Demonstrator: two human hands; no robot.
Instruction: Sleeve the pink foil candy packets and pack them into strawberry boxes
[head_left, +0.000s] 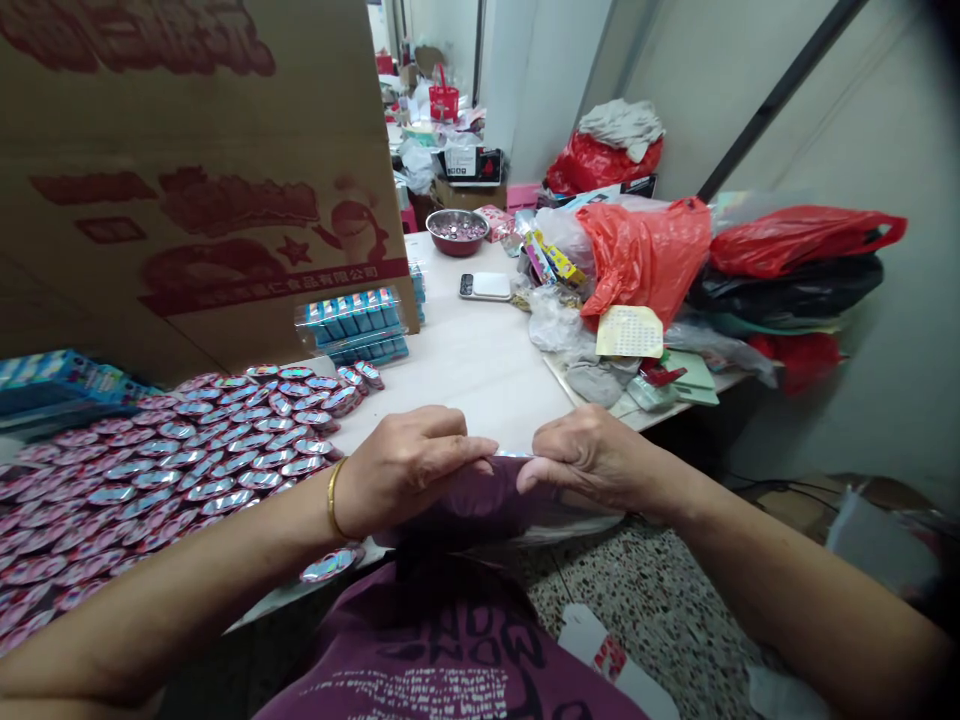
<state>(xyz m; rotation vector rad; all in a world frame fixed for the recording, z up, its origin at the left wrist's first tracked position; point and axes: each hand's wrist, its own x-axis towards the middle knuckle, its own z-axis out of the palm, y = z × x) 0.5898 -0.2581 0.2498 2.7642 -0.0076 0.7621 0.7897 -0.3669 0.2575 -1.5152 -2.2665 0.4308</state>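
Note:
Both hands are at the near edge of the white table, a small gap apart, with a clear plastic sheet or bag (487, 500) between and below them. My left hand (412, 468), with a gold bangle at the wrist, has its fingers pressed together on the plastic's top edge. Thumb and curled fingers of my right hand (574, 455) pinch the same edge further right. Many round, shiny foil-topped packs with red rims (225, 470) cover the table on the left. Clear trays of small blue items (356, 325) stand behind them.
A large cardboard box (202, 180) rises at the back left. On the white table (465, 350) lie a white device (491, 287) and a metal bowl (457, 232). Red bags (645, 255) and loose wrappers crowd the right side.

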